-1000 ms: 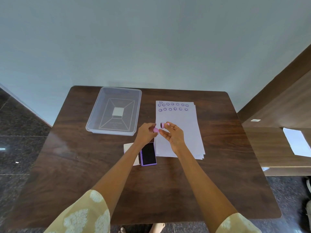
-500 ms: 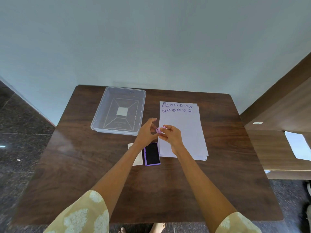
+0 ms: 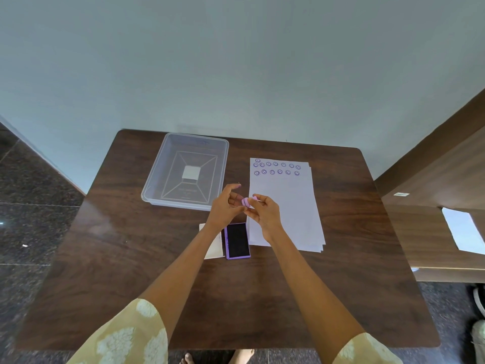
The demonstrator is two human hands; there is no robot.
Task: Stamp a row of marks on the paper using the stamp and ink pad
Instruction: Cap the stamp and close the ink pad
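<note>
Up by the paper's far edge two rows are stamped; both hands, left hand and right hand, pinch the pink stamp, probably capping it.

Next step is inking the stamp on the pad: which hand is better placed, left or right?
Probably right. The right hand pinches the pink stamp beside the left hand, just beyond the open ink pad. The left forearm crosses the pad's left side.

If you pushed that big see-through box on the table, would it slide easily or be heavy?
The clear plastic box would probably slide easily: it looks thin-walled and holds only one small white square, so it is likely light. The table looks smooth and shiny, which should help it glide. Being wide and shallow, it seems unlikely to tip.
</note>
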